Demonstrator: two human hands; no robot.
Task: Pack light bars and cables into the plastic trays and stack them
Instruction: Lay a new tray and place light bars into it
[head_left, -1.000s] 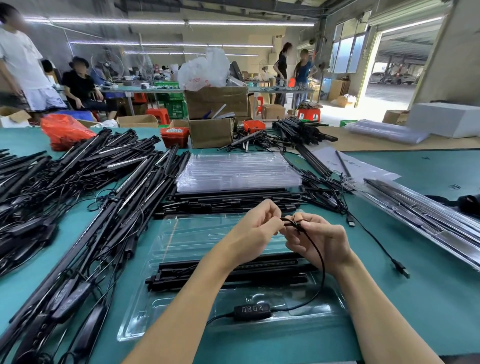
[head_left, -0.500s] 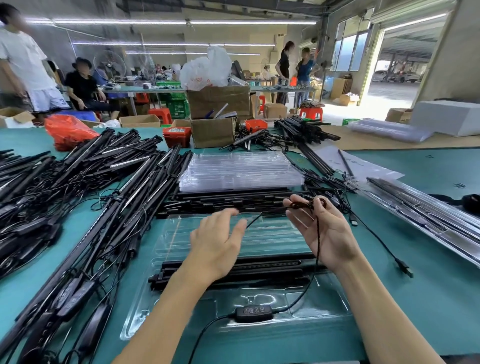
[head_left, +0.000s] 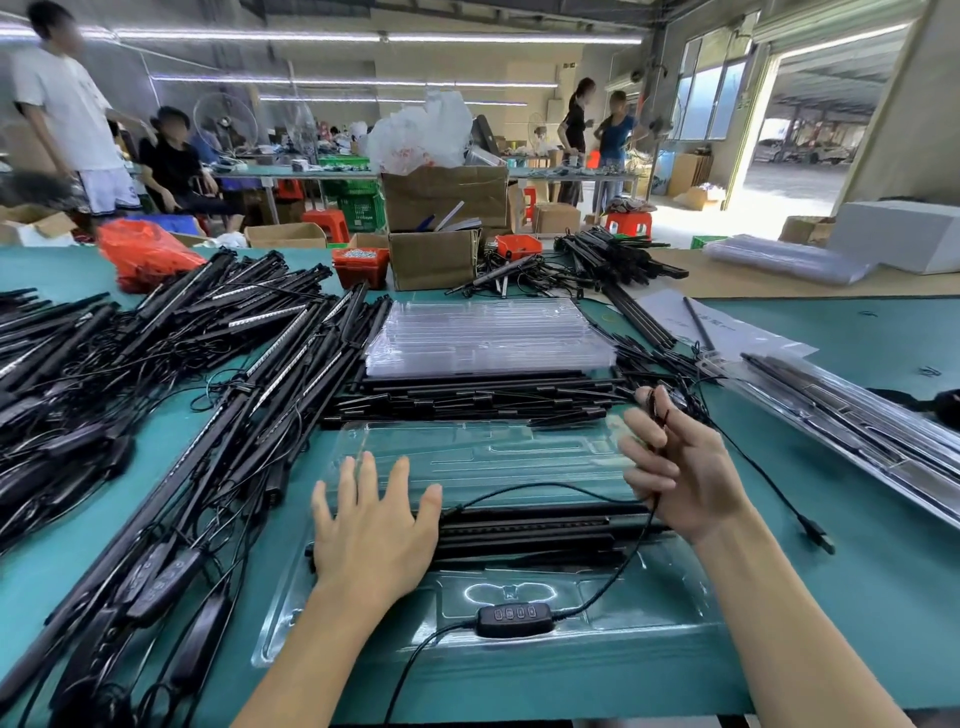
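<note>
Your right hand (head_left: 680, 467) pinches the thin, limp black cable (head_left: 613, 582); your left hand (head_left: 371, 530) lies flat and open on the stiff black light bars (head_left: 535, 525) in the clear, flimsy plastic tray (head_left: 670, 629). Grasp the cable's inline controller (head_left: 514, 618), just below both hands. The green tabletop (head_left: 883, 597) sits in a busy workshop.

You are sitting at a green-topped bench (head_left: 857, 597) in a workshop. Fluorescent tubes (head_left: 363, 37) are glowing overhead, and daylight is pouring through the open doorway (head_left: 810, 135) beside the windows (head_left: 711, 101).
</note>
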